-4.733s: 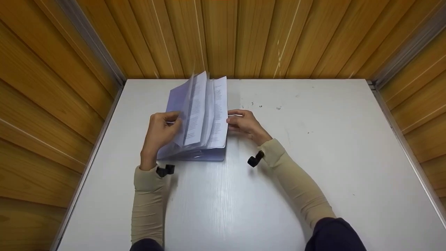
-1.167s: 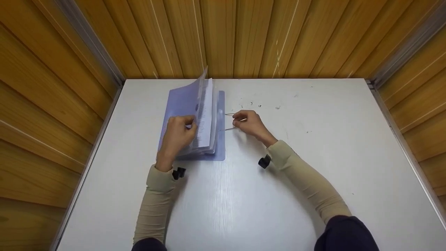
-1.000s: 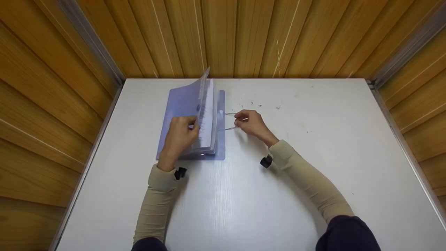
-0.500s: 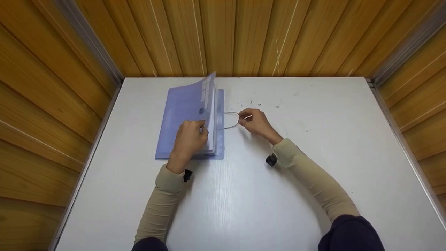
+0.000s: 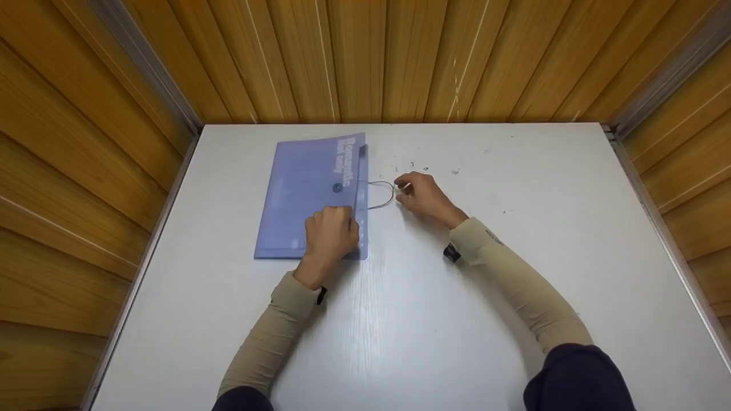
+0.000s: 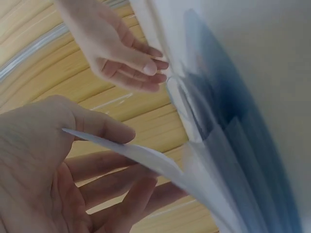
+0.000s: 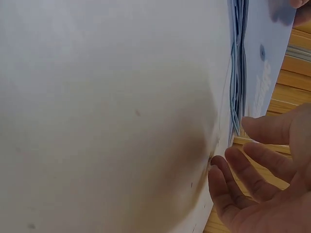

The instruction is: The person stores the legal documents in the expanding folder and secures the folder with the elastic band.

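Note:
A translucent purple document folder (image 5: 294, 182) lies on the table with its front cover lowered over the pages. White lettering and a round button (image 5: 337, 187) mark that cover. At its lower right, my left hand (image 5: 331, 235) pinches the cover's edge; the left wrist view has the cover (image 6: 146, 158) between thumb and fingers, raised off the layered pockets (image 6: 233, 165). A thin cord loop (image 5: 392, 197) sticks out from the folder's right edge. Just right of it is my right hand (image 5: 425, 197), fingers loosely spread and holding nothing, as the right wrist view also shows.
The white table (image 5: 457, 319) has small dark marks (image 5: 425, 169) beyond the right hand. Wood-patterned panels (image 5: 365, 63) stand along its back and sides. Dark wrist cameras (image 5: 452, 253) sit below the cuffs.
My left hand has turned the cover rightward and down over the pages, hiding them. My right hand pulled the cord loop out to the right, then released it and moved slightly away.

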Demonstrator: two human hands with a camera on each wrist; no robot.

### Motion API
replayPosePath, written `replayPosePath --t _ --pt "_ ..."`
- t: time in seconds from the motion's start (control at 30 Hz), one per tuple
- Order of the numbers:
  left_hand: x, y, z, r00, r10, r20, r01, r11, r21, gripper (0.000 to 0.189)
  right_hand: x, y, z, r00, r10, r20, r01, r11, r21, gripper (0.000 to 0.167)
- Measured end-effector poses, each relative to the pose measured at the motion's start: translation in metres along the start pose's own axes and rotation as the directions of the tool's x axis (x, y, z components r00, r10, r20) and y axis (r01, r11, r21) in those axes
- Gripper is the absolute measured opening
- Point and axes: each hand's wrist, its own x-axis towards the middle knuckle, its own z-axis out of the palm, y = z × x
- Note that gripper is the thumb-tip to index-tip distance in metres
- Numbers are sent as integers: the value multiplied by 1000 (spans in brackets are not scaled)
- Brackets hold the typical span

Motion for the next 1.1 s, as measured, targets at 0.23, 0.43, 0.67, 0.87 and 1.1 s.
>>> replayPosePath --t 0.23,0.43,0.67,0.87,1.1 --pt "-7 6 10 999 -36 21 35 998 54 23 3 6 0 1000 -19 5 19 999 -39 41" --pt "-7 2 11 999 -23 28 20 993 114 44 6 6 -1 1000 -16 9 17 999 -36 42" --pt "1 -16 8 997 7 79 -20 986 167 81 8 3 -2 1000 4 26 -3 999 -42 45" --pt "7 -37 7 971 -48 232 16 990 141 99 5 3 0 999 24 30 -22 999 -48 47" --pt "16 -67 12 946 -32 323 -17 988 150 110 1 1 3 999 27 21 -26 997 -71 46"
